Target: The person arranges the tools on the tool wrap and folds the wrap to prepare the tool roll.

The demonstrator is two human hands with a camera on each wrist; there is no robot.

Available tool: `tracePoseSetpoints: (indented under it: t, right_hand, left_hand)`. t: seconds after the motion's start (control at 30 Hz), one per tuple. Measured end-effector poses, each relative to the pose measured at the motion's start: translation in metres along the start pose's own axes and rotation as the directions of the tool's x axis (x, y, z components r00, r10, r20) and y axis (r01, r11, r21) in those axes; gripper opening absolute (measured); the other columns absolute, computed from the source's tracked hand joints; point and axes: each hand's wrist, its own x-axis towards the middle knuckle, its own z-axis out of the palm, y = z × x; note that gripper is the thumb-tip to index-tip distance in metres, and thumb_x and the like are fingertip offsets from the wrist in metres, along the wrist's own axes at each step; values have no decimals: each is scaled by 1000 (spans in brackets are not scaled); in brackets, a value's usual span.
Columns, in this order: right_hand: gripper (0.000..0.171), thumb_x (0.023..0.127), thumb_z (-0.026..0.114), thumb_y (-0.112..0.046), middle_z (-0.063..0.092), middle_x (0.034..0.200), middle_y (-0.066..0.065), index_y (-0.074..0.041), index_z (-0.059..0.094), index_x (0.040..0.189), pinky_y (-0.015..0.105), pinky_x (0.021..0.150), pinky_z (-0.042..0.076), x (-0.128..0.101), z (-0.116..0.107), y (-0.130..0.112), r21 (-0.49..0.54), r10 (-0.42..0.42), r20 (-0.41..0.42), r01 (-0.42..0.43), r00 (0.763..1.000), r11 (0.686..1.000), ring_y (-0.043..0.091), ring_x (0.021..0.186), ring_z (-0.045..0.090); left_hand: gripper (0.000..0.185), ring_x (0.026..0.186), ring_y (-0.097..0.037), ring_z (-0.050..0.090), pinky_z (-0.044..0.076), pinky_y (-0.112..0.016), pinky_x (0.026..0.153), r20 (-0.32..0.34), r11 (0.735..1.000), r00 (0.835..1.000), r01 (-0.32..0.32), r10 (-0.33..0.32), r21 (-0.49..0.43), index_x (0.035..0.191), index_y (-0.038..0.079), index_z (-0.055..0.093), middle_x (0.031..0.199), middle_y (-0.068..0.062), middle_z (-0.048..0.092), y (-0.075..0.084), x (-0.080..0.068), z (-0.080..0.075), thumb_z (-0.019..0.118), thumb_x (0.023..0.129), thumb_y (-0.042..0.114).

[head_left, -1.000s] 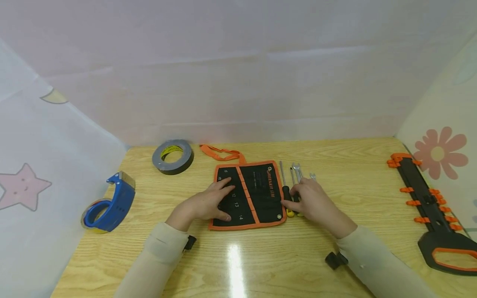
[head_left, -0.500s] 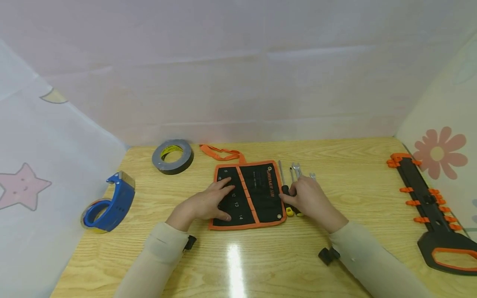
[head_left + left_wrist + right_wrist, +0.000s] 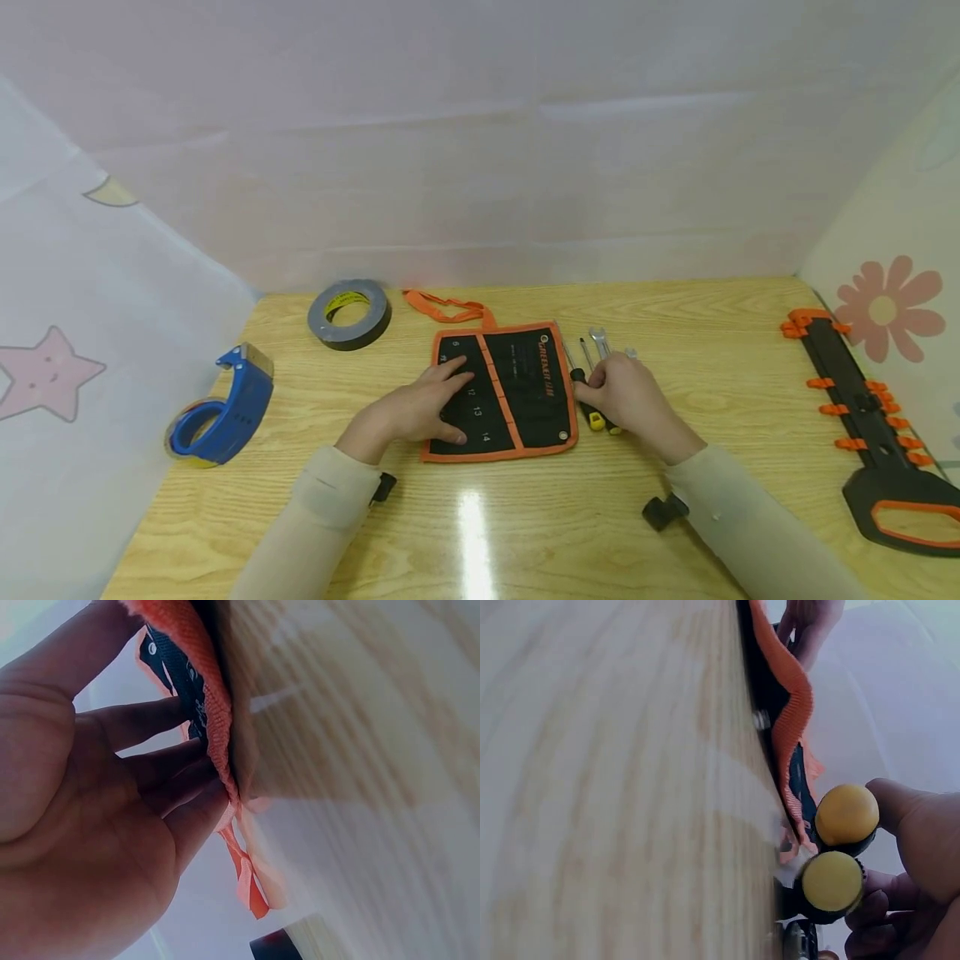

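A black tool pouch with orange trim (image 3: 534, 421) lies flat on the table, numbers printed along its left half. My left hand (image 3: 411, 410) rests on that half with fingers spread; in the left wrist view they lie against the fabric near the orange edging (image 3: 217, 724). Just right of the pouch, my right hand (image 3: 636, 402) pinches the black-and-yellow handle of a screwdriver (image 3: 588, 407), its shaft slanting up-left to the pouch's border. A second screwdriver (image 3: 831, 881) sits beside it, partly hidden by the hand. Beyond the fingers the ends of silver wrenches (image 3: 598, 340) show.
A grey tape roll (image 3: 349, 315) lies at the back left, near the pouch's orange strap (image 3: 442, 308). A blue tape dispenser (image 3: 240, 408) stands at the left edge. On the right lies a long black holder with orange clips (image 3: 862, 408). Printed cloth walls (image 3: 480, 183) enclose the table.
The right hand first shifts slightly left, then back right. The held screwdriver's handle end has swung right, and its shaft now leans toward the pouch. The left hand stays put.
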Motion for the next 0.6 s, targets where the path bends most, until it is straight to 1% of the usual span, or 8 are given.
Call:
tracePoseSetpoints:
  t: [0.13,0.23,0.27,0.33,0.5,0.6]
  right_hand:
    - [30,98,76,-26,68,77,6,-6,75,76,29,57,45,-4,-7,1,23,38,-12,-38,999,999,15,61,55]
    - [27,99,75,-27,70,94,13,-2,78,89,31,60,47,-7,-14,0,40,61,-11,-61,998,997,18,67,58]
    - [27,100,75,-27,70,95,14,-1,78,92,31,59,47,-9,-16,0,47,65,-7,-65,998,997,18,67,58]
    - [26,100,74,-27,71,92,12,-1,77,93,31,58,46,-11,-20,0,54,68,-6,-68,998,996,17,65,57]
    - [26,101,74,-27,75,86,9,-2,77,96,31,58,48,-15,-25,1,56,65,-9,-64,998,996,16,66,59]
    - [24,102,74,-26,75,86,7,-3,76,97,31,58,48,-18,-28,1,67,59,-8,-59,998,996,16,67,59]
  left_hand:
    - [96,169,-42,13,35,-62,128,3,1000,1000,8,-8,-3,169,7,36,183,-14,10,0,0,-1,88,93,34]
    - [96,169,-42,12,35,-61,128,3,1000,1000,12,-12,-5,169,7,35,183,-14,10,0,1,-1,87,93,34]
    - [96,169,-42,13,35,-61,128,3,1000,1000,12,-12,-4,169,7,35,183,-14,10,0,1,-1,87,93,34]
    - [97,169,-41,13,36,-61,127,3,1000,1000,12,-12,-1,169,7,35,183,-14,10,0,1,-1,88,93,35]
    - [98,169,-41,12,36,-62,127,6,1000,1000,13,-13,2,170,7,35,183,-14,10,1,2,-2,88,93,35]
    - [98,169,-42,12,36,-62,127,6,1000,1000,13,-13,-1,170,7,34,183,-14,10,1,3,-2,88,93,35]
